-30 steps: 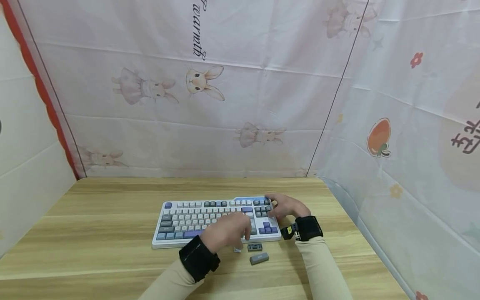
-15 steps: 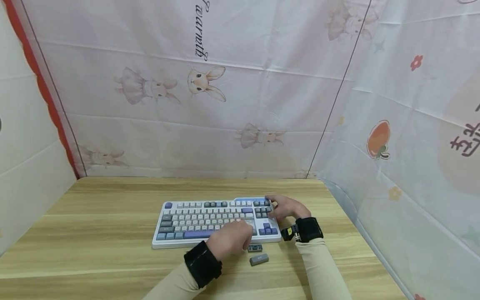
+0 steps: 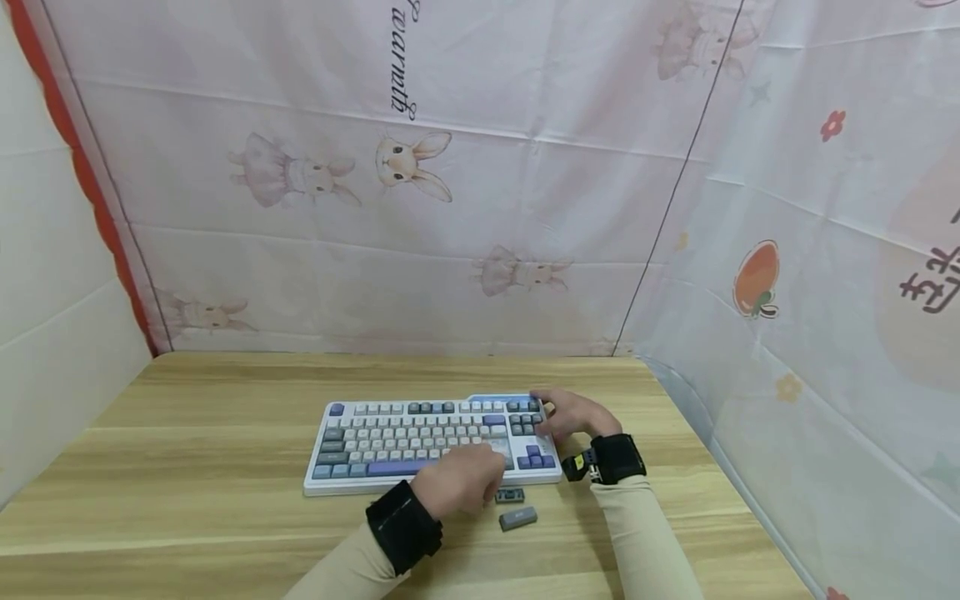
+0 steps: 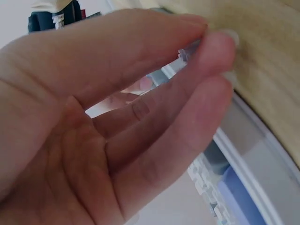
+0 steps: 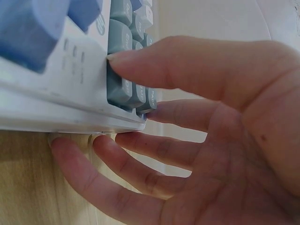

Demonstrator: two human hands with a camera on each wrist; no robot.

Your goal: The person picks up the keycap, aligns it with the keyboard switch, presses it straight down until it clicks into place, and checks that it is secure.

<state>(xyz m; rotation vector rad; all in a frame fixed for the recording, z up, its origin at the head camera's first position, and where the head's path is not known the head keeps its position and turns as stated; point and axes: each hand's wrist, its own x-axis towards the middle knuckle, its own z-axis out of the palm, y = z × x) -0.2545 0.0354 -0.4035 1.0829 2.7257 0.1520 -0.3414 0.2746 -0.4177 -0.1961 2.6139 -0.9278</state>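
Note:
A white computer keyboard with white, grey, blue and purple keycaps lies on the table. My left hand hovers at its front edge, right of the long purple space bar. Thumb and fingertips pinch a small translucent plastic piece, mostly hidden; I cannot tell its kind. My right hand grips the keyboard's right end, thumb on the grey keycaps and the other fingers along its side. In front of the keyboard lie a grey keycap and a dark, hollow-looking piece, like an upturned keycap.
The wooden table runs up to a printed rabbit curtain at the back. More curtain closes off the right side, and a white cloth hangs on the left. Both wrists wear black straps.
My left hand has lowered slightly and its fingers have drawn together. The small pale piece seen under it on the table earlier no longer shows. The right hand stays in place.

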